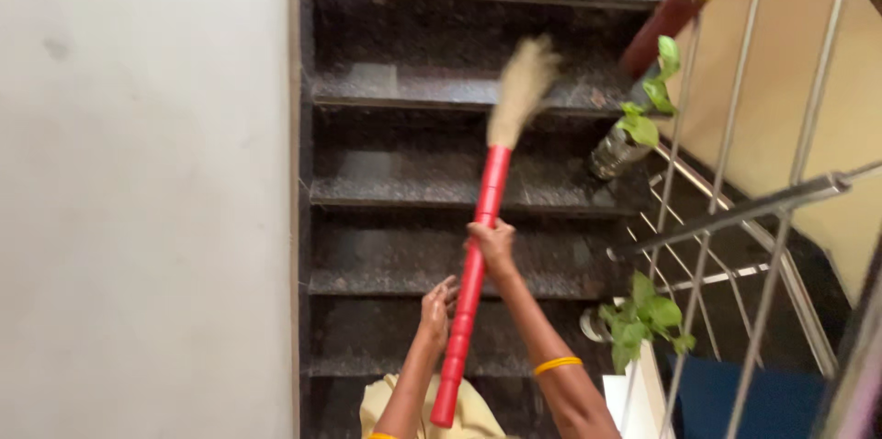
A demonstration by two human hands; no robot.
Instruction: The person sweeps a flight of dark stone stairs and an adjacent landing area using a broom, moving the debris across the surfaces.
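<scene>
A flight of dark speckled stone stairs (441, 182) drops away below the camera, with a plain pale wall (138, 191) on the left and a metal railing (735, 209) of thin steel bars on the right. Beyond the railing the wall is painted a warm yellow.

A broom (491, 191) with a red ribbed handle and a pale, blurred straw brush stands tilted over the steps, its brush end over the upper treads and its butt end low near the bottom edge of the view. The right hand (493, 244) is closed around the handle about midway up, gripping it firmly; a yellow bangle (557, 365) sits on that forearm. The left hand (438, 309) lies against the handle lower down, fingers curled but looser; whether it fully grips the handle cannot be told.

Along the right side of the stairs stand potted plants: a leafy vine in a clear glass bottle (617, 150), a dark red pot (663, 21) higher up, and a green plant (643, 320) near the railing's foot.
</scene>
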